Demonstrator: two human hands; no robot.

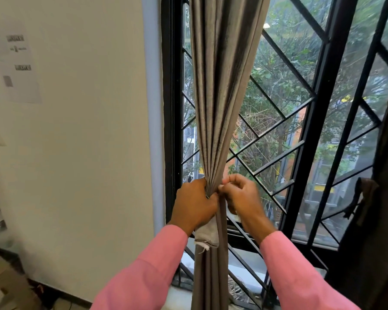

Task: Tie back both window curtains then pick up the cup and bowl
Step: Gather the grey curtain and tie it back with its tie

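Curtain (213, 108) hangs centre, bunched at 6 o'clock. The left hand (195, 202) has its grip clenched round it; the right hand (240, 195), at its 3 o'clock, pinches the tie (205, 234). Best hold the folds tight and draw the tie snug before knotting.

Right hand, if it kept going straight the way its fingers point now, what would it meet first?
The gathered grey curtain: the right hand points leftward and its fingertips seem to pinch it. Just beyond is the left hand gripping the same bunch, though depth is unclear.
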